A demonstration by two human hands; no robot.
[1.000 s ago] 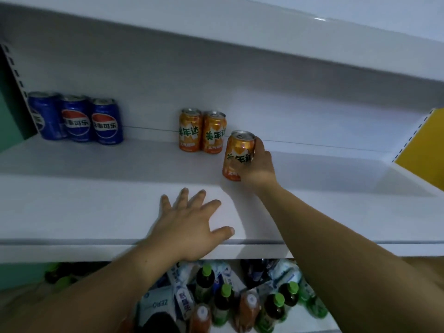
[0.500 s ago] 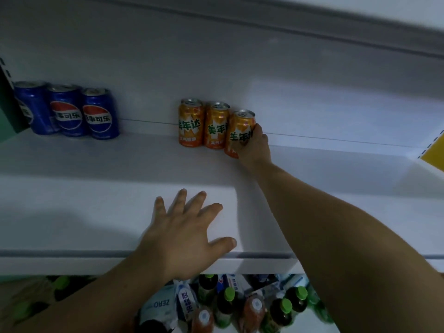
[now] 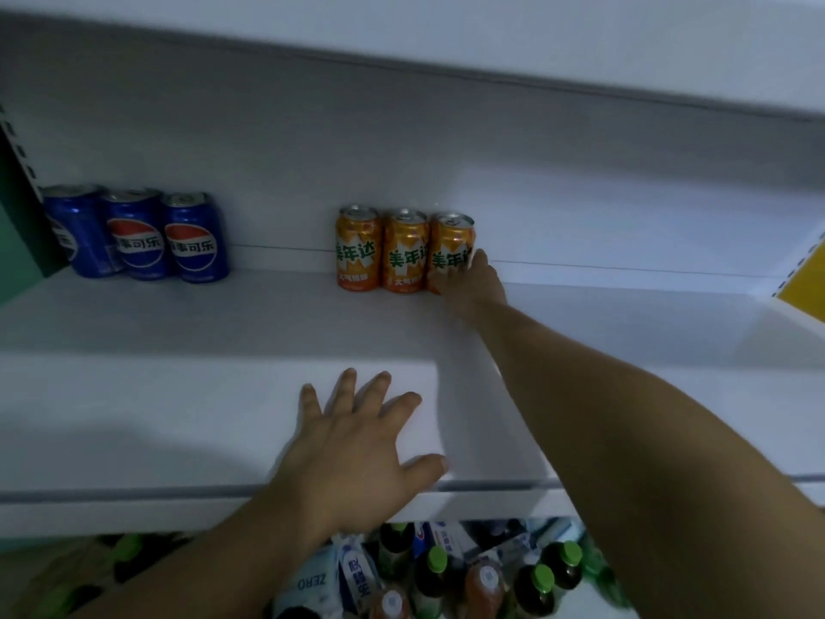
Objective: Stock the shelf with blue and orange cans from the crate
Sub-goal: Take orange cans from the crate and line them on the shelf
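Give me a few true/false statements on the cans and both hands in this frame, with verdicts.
1. Three blue cans stand at the left end of the shelf. True.
2. The orange cans lie on their sides. False: all three stand upright, side by side.
3. The right hand holds the rightmost orange can. True.
4. The left hand grips a blue can. False: it lies flat on the front of the shelf, fingers spread, holding nothing.
5. The orange cans stand left of the blue ones. False: they stand to the right, with a gap between the groups.
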